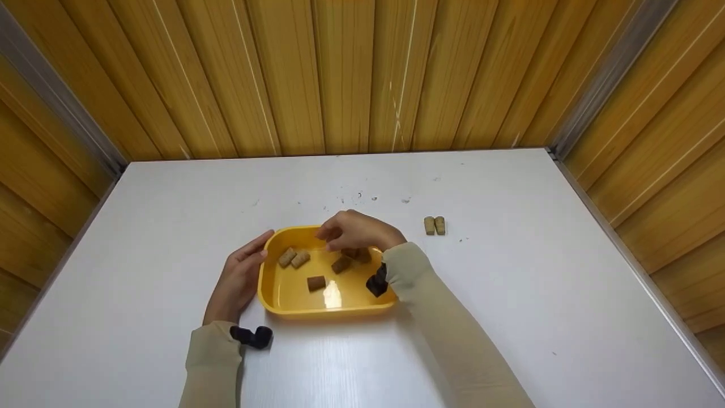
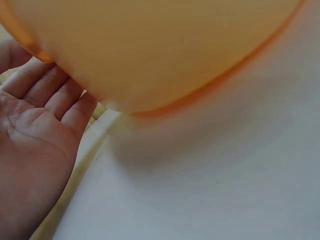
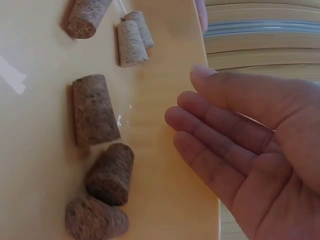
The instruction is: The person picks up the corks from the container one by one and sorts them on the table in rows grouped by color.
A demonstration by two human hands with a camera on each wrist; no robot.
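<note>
Rests L hand (image 1: pixel 235 277) against outer L wall of yellow glossy plastic tray (image 1: pixel 328 313), rectangular w/ rounded corners, w/ fingers nearly straight along the wall & thumb up by the rim; wide grip there, just touching, not wrapped round. Holds R hand (image 1: pixel 357 229) above far side of tray, w/ fingers slightly bent & thumb apart from them; fairly wide grip, w/ nothing in it.

Has in tray, twd L end, two pale tan cylindrical corks (image 1: pixel 301 259), side by side. Has also in tray, nr front & approx mid-width, one reddish-brown stubby cork (image 1: pixel 316 283), lying on its side, well apart from the pale pair. Shows three dark brown tapered corks (image 3: pixel 97 110) bunched in R part of tray, partly hidden by R hand in head view; in R wrist view, lined up close, w/ lower two touching; can't tell re upper two.

Has outside tray, on white surface (image 1: pixel 538 283), to back & R, two light tan corks (image 1: pixel 429 225), side by side, almost touching.

Wears beige long sleeves (image 1: pixel 453 323), w/ black wrist devices (image 1: pixel 261 338). Shows behind surface wood-look panelling (image 1: pixel 340 73), w/ grey metal corner posts (image 1: pixel 616 73).
</note>
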